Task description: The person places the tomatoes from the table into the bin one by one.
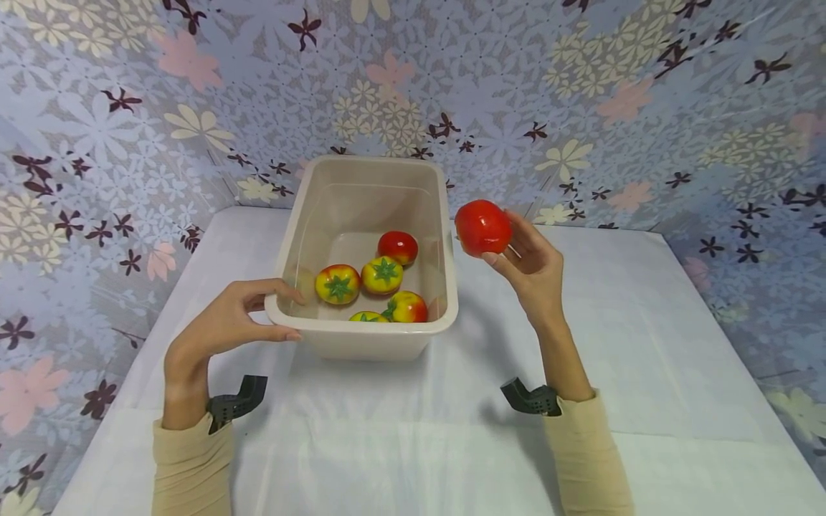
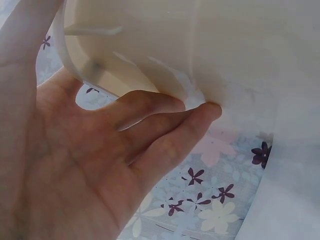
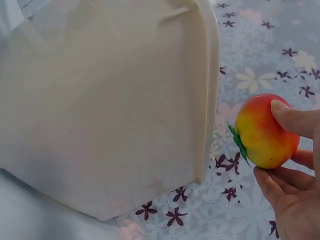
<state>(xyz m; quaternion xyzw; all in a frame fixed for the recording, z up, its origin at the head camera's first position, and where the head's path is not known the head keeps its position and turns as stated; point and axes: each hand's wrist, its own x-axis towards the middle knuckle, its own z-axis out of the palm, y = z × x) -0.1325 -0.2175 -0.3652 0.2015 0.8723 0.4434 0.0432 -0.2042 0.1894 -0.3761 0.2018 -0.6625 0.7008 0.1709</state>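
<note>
My right hand [image 1: 534, 269] holds a glossy red toy tomato [image 1: 482, 228] just off the bin's right side, at about rim height. In the right wrist view the tomato [image 3: 267, 131] shows a yellow side and a green leafy top facing the bin, pinched between thumb and fingers. A beige plastic bin [image 1: 371, 340] stands on the table, with several similar red-and-yellow toy tomatoes [image 1: 338, 284] inside. My left hand [image 1: 222, 319] grips the bin's front left corner, one digit inside the rim and the others against the outer wall [image 2: 240, 55].
White cloth covers the table [image 1: 645, 344] under the bin. Behind it hangs a flower-patterned backdrop [image 1: 490, 93], close to the bin's far end. Each wrist wears a dark camera mount [image 1: 237, 401].
</note>
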